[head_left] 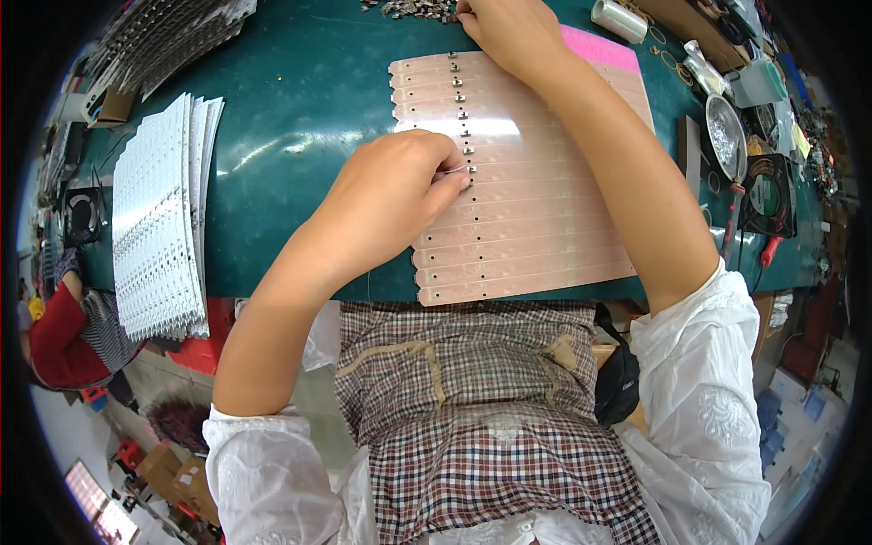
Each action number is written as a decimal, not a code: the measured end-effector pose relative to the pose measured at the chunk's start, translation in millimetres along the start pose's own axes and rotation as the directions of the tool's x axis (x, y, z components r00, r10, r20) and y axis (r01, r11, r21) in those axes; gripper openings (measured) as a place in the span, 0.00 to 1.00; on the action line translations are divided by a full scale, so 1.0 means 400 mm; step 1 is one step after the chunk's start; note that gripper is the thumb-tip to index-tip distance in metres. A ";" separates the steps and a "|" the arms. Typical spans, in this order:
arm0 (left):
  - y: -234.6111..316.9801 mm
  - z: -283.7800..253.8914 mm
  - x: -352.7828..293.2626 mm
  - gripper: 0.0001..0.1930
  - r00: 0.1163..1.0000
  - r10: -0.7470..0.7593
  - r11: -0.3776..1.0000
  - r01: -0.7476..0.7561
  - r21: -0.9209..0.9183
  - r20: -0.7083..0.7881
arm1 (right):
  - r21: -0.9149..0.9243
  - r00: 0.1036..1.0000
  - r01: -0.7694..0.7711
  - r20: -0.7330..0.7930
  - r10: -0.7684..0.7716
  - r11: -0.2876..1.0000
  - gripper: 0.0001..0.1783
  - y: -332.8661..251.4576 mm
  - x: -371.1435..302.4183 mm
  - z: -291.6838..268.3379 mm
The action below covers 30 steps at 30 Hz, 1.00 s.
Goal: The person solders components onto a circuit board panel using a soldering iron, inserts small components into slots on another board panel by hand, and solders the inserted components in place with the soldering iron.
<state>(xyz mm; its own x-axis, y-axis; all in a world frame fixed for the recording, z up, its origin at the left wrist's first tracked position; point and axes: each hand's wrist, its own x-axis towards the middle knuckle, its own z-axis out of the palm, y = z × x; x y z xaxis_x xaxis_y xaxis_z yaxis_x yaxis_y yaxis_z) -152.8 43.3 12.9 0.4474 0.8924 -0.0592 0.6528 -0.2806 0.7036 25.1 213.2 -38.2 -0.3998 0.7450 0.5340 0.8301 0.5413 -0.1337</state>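
Left hand [386,186]: pinching a pale strand [451,171] at the pinkish strip panel [536,204], desk's [300,109] near edge.
Right hand [513,32]: beside metal clips [413,9], toward far edge (grip unclear).

green tabletop [282,200] under pinkish panel [536,209], white strips [154,218], metal bits [413,9]

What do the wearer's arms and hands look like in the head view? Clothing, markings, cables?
Left hand and right hand are ungloved. Forearms are bare, with no watch, bracelet or cable visible on them. Loose white sleeves end around the elbows; the right one shows a tone-on-tone floral pattern.
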 end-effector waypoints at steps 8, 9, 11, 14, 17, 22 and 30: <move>0.004 0.010 0.007 0.08 0.997 0.077 0.986 -0.073 0.147 -0.019 | 0.033 0.991 -0.135 -0.020 0.136 0.990 0.07 0.007 -0.021 -0.008; 0.007 0.006 0.007 0.08 0.997 0.082 0.984 -0.079 0.157 -0.009 | 0.125 0.990 -0.105 -0.078 0.115 0.987 0.06 0.005 -0.028 -0.023; 0.010 0.004 0.006 0.08 0.996 0.084 0.982 -0.083 0.168 0.002 | 0.216 0.986 -0.070 -0.136 0.101 0.974 0.05 0.000 -0.041 -0.051; 0.014 0.003 0.009 0.07 0.995 0.098 0.976 -0.098 0.197 0.008 | 0.277 0.976 -0.120 -0.144 0.164 0.954 0.04 -0.001 -0.058 -0.087; 0.020 0.004 0.016 0.07 0.991 0.137 0.959 -0.136 0.248 0.015 | 0.376 0.972 -0.109 -0.155 0.178 0.920 0.05 0.004 -0.077 -0.111; 0.028 0.001 0.016 0.07 0.990 0.140 0.940 -0.140 0.313 0.022 | 0.429 0.971 -0.111 -0.144 0.189 0.897 0.07 -0.014 -0.102 -0.146; 0.042 -0.005 0.031 0.08 0.990 0.115 0.905 -0.140 0.403 0.086 | 0.447 0.971 -0.137 -0.117 0.210 0.884 0.05 -0.020 -0.153 -0.188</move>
<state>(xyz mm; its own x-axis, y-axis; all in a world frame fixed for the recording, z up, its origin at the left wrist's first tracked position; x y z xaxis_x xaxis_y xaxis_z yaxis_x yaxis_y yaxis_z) -137.7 50.3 25.4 0.5706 0.8203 -0.0388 0.7739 -0.5213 0.3597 72.4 133.9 -7.0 -0.1686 0.7911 0.5880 0.6150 0.5506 -0.5645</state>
